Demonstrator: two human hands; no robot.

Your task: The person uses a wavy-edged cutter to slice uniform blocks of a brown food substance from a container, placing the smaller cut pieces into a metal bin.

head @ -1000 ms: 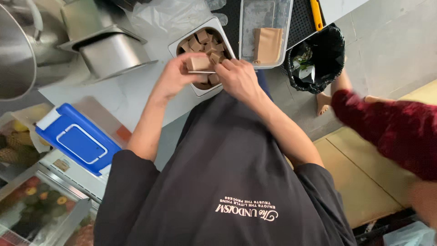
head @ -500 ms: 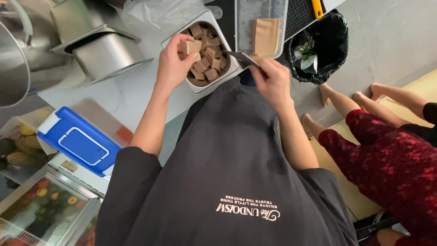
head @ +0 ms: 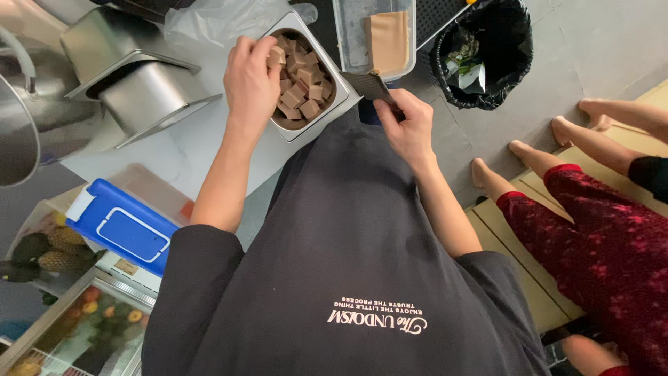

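Observation:
A steel pan (head: 344,97) full of brown cubes (head: 306,87) stands on the pale counter before me. My left hand (head: 250,80) rests over the pan's left rim, its fingers closed on one brown cube (head: 277,54). My right hand (head: 410,125) is just off the pan's near right corner, close to my black shirt. It pinches a thin dark flat blade-like piece (head: 369,85) whose tip points toward the pan. I cannot tell exactly what that piece is.
Beyond the pan sits a clear tub (head: 348,42) holding a tan sheet (head: 390,38). A black-lined bin (head: 511,52) stands right of it. An empty steel pan (head: 139,87) and a blue-lidded box (head: 125,226) are at left. Another person's legs in red trousers (head: 598,237) stand at right.
Both hands were together over the pan holding a block. My right hand has drawn back to the pan's corner with the dark flat piece, and my left hand stays at the pan with a cube.

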